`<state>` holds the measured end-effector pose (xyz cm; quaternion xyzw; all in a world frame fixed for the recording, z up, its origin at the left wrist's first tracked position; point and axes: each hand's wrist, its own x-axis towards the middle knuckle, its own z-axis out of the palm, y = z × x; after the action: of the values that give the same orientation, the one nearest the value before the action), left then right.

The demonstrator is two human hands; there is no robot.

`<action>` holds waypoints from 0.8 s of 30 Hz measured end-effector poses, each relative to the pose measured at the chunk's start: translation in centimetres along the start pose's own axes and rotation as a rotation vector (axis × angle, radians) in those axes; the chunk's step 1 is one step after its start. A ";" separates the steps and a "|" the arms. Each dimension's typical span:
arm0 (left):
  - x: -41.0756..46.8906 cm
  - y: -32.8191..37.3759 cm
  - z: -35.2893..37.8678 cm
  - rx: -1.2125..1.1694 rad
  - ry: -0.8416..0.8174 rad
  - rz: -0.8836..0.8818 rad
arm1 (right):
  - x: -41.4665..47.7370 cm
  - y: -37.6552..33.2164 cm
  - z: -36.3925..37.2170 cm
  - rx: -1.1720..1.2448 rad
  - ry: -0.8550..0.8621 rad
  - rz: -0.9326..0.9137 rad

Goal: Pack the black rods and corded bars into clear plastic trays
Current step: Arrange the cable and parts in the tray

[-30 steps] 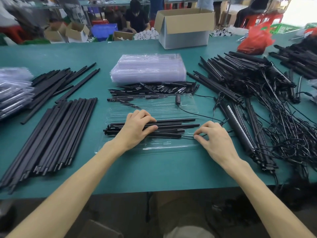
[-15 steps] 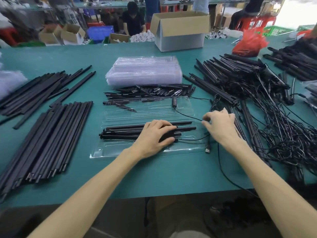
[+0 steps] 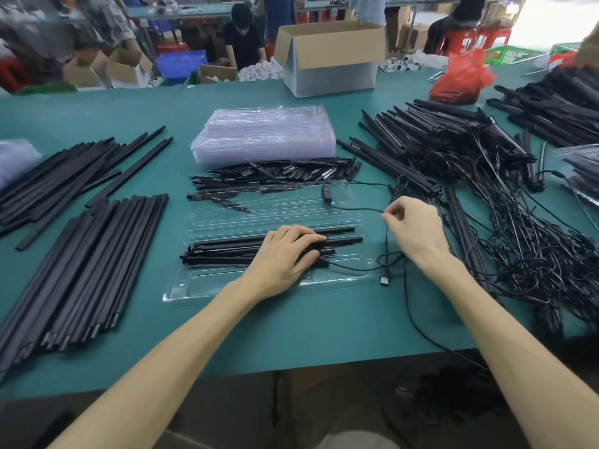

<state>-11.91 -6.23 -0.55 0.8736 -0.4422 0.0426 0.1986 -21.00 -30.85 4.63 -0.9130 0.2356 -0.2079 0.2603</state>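
A clear plastic tray (image 3: 207, 286) lies open on the green table in front of me. A bundle of black rods (image 3: 227, 252) lies across its middle. My left hand (image 3: 285, 259) rests on the right part of that bundle, fingers laid over the rods. My right hand (image 3: 416, 230) hovers just past the tray's right end and pinches a thin black cord (image 3: 353, 209) between thumb and fingers. The cord runs from an inline controller (image 3: 325, 192) at the tray's far edge; its USB plug (image 3: 384, 277) lies by the tray's right corner.
A stack of clear trays (image 3: 264, 136) sits behind, with short black parts (image 3: 275, 175) before it. Plain black rods (image 3: 81, 254) lie in piles at left. Corded bars (image 3: 470, 157) with tangled cables fill the right. A cardboard box (image 3: 330, 56) and red bag (image 3: 460, 79) stand at the back.
My right hand has lifted from the tray's right end and moved up and away, drawing the cord out. My left hand has slid right along the rod bundle.
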 end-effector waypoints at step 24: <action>0.6 -0.6 -2.3 -0.601 0.164 -0.205 | -7.0 -6.5 0.3 0.692 -0.330 -0.237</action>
<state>-10.82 -5.52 1.53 0.8096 -0.3271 -0.0398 0.4857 -24.42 -22.08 6.30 -0.8133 -0.0002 -0.1541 0.5610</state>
